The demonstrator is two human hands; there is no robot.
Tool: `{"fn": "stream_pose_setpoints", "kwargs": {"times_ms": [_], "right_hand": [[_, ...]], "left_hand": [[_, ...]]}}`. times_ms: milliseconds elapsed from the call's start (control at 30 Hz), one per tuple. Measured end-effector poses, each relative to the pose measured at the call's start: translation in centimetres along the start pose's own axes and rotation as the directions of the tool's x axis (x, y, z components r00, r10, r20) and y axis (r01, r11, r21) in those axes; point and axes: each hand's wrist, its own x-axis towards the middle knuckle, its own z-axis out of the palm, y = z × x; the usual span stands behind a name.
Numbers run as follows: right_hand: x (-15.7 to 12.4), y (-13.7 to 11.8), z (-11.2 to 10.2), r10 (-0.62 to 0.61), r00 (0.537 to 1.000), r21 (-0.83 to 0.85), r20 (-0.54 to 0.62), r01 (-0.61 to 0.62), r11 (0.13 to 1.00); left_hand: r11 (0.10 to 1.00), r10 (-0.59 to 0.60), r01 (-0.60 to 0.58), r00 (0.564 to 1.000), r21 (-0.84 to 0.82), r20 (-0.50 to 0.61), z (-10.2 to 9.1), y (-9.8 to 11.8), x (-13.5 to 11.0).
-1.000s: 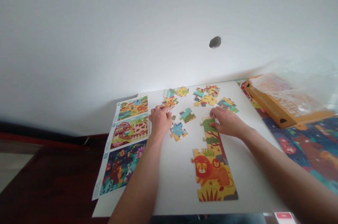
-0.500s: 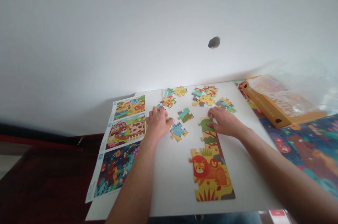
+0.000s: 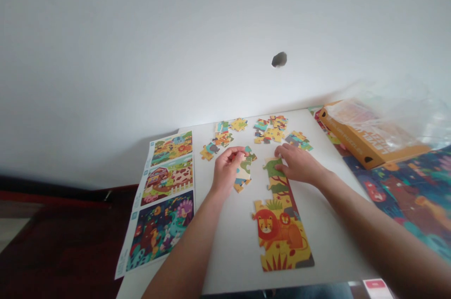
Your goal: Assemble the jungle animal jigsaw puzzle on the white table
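A white table (image 3: 229, 242) stands against a bare pale wall. The left hand (image 3: 225, 171) pinches a puzzle piece (image 3: 244, 168), lifted just above the tabletop over another loose piece. The right hand (image 3: 295, 163) lies flat, fingers pressing the top of the joined lion strip (image 3: 282, 228). Loose pieces (image 3: 271, 129) are scattered beyond both hands. At right an orange box (image 3: 366, 141) sits under clear plastic wrap (image 3: 394, 113); what it contains cannot be told. A picture sheet (image 3: 162, 198) hangs over the table's left edge.

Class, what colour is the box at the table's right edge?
Orange, with pale lettering along its side; the box shows best in the head view.
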Motion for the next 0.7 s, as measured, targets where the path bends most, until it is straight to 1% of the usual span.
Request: {"fn": "stream_pose_setpoints", "kwargs": {"times_ms": [67,133,200,267,333,400,467,600,633,700], "right_hand": [[0.0,-0.3,-0.1,-0.053,0.998,0.031,-0.028,0.053,0.998],[0.0,-0.7,-0.1,-0.143,0.987,0.105,-0.069,0.149,0.983],[0.0,-1.3,0.1,-0.221,0.968,0.21,-0.116,0.242,0.947],[0.1,-1.9,0.5,-0.252,0.955,0.301,-0.158,0.29,0.908],[0.2,-2.3,0.9,-0.234,0.954,0.371,-0.186,0.289,0.882],[0.3,-2.4,1.2,-0.185,0.962,0.426,-0.201,0.256,0.868],[0.3,-2.3,1.3,-0.127,0.972,0.465,-0.198,0.207,0.861],[0.3,-1.9,1.0,-0.023,0.978,0.501,-0.209,0.127,0.856],[0.3,-1.8,0.9,0.003,0.976,0.513,-0.219,0.112,0.851],[0.3,-1.7,1.1,0.044,0.971,0.539,-0.234,0.092,0.837]], "left_hand": [[0.999,-0.028,0.029,0.999,-0.039,0.033,1.0,-0.5,-0.2],[0.999,-0.034,0.037,0.997,-0.036,0.064,1.7,-1.0,-0.2],[1.0,-0.026,0.026,0.994,-0.005,0.105,2.0,-1.2,-0.2],[0.999,-0.002,-0.003,0.988,0.032,0.152,2.2,-1.2,-0.2],[0.997,0.034,-0.048,0.98,0.063,0.198,2.2,-0.9,-0.3],[0.993,0.06,-0.082,0.972,0.089,0.229,1.9,-0.6,-0.4],[0.989,0.061,-0.089,0.972,0.117,0.226,1.5,-0.5,-0.2],[0.976,0.083,-0.112,0.984,0.186,0.157,0.3,-0.8,0.5],[0.971,0.099,-0.131,0.982,0.202,0.159,0.0,-0.9,0.6],[0.955,0.127,-0.174,0.971,0.238,0.202,-0.3,-0.8,0.7]]}}
